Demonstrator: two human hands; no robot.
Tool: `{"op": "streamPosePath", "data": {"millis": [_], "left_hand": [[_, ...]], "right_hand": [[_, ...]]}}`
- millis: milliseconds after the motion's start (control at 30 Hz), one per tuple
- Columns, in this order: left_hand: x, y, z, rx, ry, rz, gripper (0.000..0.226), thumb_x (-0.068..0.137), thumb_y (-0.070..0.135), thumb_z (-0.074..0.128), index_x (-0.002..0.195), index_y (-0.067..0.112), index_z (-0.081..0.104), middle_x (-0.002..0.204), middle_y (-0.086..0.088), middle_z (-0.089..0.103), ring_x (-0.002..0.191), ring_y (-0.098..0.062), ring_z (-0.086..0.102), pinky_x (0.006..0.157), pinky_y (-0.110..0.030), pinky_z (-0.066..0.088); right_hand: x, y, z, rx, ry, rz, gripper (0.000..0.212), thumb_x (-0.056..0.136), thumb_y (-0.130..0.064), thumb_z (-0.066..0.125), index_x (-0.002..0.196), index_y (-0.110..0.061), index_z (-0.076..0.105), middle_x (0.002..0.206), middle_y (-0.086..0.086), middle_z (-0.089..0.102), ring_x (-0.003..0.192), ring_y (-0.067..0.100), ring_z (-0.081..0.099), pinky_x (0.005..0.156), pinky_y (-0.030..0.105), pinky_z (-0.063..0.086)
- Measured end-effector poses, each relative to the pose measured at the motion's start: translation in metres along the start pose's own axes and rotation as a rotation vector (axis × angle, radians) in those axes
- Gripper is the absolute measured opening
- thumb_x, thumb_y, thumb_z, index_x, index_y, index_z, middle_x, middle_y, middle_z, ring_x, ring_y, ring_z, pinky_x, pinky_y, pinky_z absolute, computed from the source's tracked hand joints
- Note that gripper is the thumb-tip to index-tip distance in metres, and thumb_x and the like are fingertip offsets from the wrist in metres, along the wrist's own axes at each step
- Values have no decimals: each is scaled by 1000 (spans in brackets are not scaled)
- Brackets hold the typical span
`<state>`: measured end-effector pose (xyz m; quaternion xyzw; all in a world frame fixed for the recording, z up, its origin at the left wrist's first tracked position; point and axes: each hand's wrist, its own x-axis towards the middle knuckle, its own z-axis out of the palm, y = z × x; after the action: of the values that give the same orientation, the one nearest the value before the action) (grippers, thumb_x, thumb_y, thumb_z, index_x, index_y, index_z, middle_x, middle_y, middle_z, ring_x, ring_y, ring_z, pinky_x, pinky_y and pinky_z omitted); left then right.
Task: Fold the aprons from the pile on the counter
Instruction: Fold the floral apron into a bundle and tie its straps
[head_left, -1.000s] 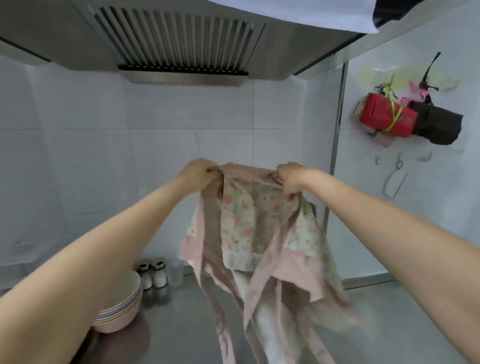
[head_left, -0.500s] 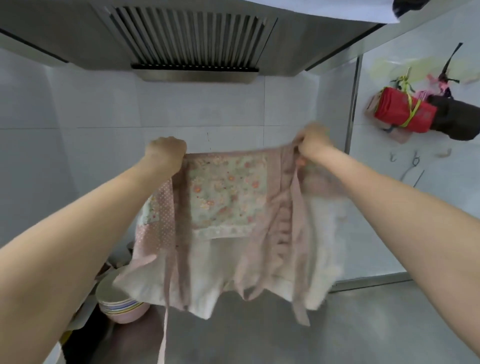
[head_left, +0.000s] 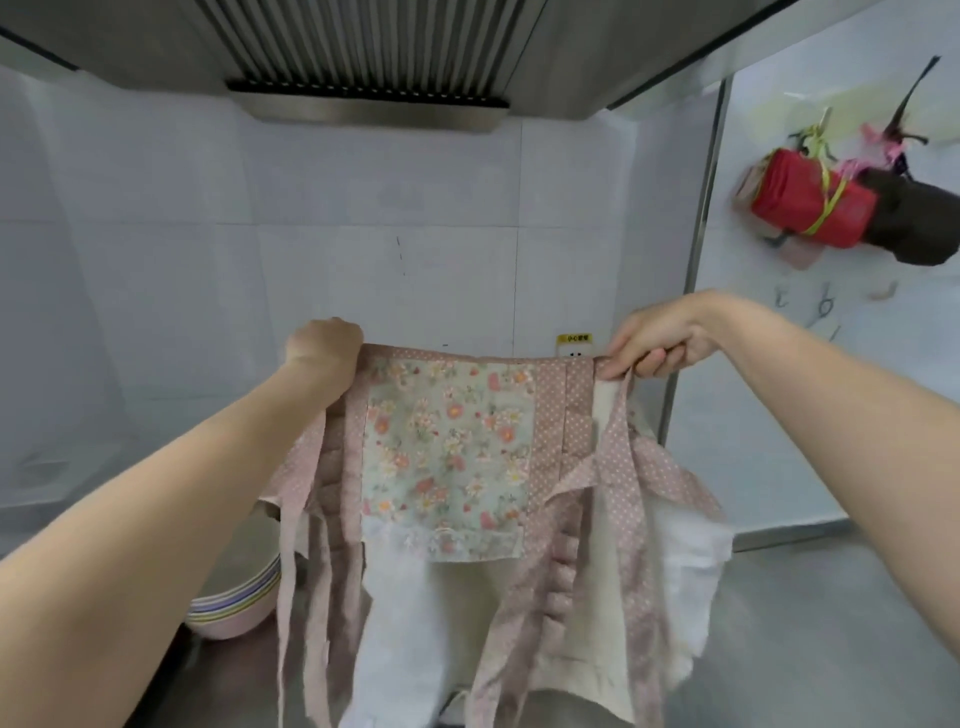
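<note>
Nearest the camera, 2 bare forearms reached out and up, so that the apron (head_left: 452, 467) hung in the air between them rather than lying on the steel counter (head_left: 810, 639). The left hand (head_left: 323, 347) was a fist curled over the top left corner of the pink dotted band. The right hand (head_left: 658, 340) pinched the top right corner, its fingers folded round the band where 1 tie strap left it. Held apart like this, the hands kept the top edge taut and nearly level, which probably let the cloth drop open under its own weight, so the flowered panel faced the person flat and the pale lower part and loose pink straps dangled toward the counter. That looked like a squaring-up before a first fold; no fold was made yet.

Behind the hanging cloth at lower left, a stack of pastel bowls (head_left: 236, 608) sat on the counter, partly hidden by the left arm. Farther back stood the white tiled wall (head_left: 260, 208), with the ribbed hood (head_left: 363, 52) overhead. On the right-hand wall, a red roll (head_left: 810, 213) tied with yellow string hung beside a dark bundle (head_left: 914, 228).
</note>
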<state>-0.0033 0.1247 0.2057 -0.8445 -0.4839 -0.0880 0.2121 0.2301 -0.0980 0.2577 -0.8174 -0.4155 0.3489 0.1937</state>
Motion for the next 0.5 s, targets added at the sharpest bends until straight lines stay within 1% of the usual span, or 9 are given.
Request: {"op": "streamPosePath", "data": {"millis": [100, 200, 267, 300, 333, 367, 433, 467, 500], "left_hand": [[10, 2, -8, -58, 147, -23, 33, 83, -9, 53, 114, 2, 57, 111, -17, 61, 105, -36, 60, 77, -38, 50], [31, -2, -28, -306, 381, -76, 32, 84, -11, 46, 114, -2, 54, 109, -27, 59, 102, -45, 57, 80, -46, 48], [44, -14, -44, -630, 542, -156, 33, 83, -9, 40, 111, -2, 55, 106, -29, 60, 100, -44, 58, 81, -47, 48], [46, -21, -51, -793, 618, -201, 34, 81, -8, 38, 109, 0, 57, 104, -28, 62, 98, -41, 60, 81, -45, 49], [48, -27, -56, -916, 684, -239, 36, 80, -7, 36, 107, 1, 57, 103, -25, 63, 97, -38, 61, 79, -41, 50], [47, -32, -57, -956, 718, -273, 36, 79, -8, 35, 107, 1, 57, 104, -23, 63, 97, -35, 61, 78, -39, 47], [42, -31, -55, -920, 699, -281, 37, 79, -10, 35, 104, 2, 60, 107, -21, 62, 100, -33, 58, 77, -38, 43], [39, -28, -51, -894, 672, -267, 37, 79, -11, 35, 103, 3, 60, 108, -20, 62, 101, -34, 57, 78, -39, 43], [37, -24, -46, -852, 640, -258, 37, 80, -11, 35, 104, 3, 60, 109, -21, 61, 102, -35, 57, 79, -39, 43]], "right_hand": [[8, -2, -4, -210, 138, 38, 7, 89, 2, 56, 83, 2, 59, 39, -4, 45, 28, 1, 30, 27, 10, 17], [38, -5, -10, -645, 597, 34, 13, 81, -1, 65, 94, 2, 66, 71, 13, 62, 60, 22, 60, 46, 20, 40], [54, -6, -8, -629, 1018, -127, 15, 83, 4, 56, 95, 4, 66, 93, 22, 66, 89, 31, 65, 67, 28, 47], [58, -7, -5, -507, 1176, -271, 16, 83, 6, 52, 91, 2, 66, 93, 20, 65, 90, 30, 64, 69, 28, 46], [60, -8, 0, -372, 1184, -362, 15, 84, 5, 52, 86, -1, 66, 87, 15, 65, 85, 26, 64, 63, 26, 42], [63, -10, 9, -272, 991, -385, 13, 85, 3, 55, 82, -3, 66, 79, 11, 64, 75, 21, 63, 57, 25, 40], [59, -10, 47, -172, 181, -206, 6, 86, -1, 61, 84, -5, 65, 63, 4, 63, 50, 11, 57, 40, 19, 38], [60, -7, 65, -159, -126, -105, 8, 87, 0, 60, 83, -5, 63, 58, 2, 63, 43, 6, 55, 36, 14, 37], [66, -4, 73, -167, -248, -36, 11, 88, 2, 58, 81, -5, 61, 55, 0, 63, 40, 3, 56, 36, 11, 39]]}}
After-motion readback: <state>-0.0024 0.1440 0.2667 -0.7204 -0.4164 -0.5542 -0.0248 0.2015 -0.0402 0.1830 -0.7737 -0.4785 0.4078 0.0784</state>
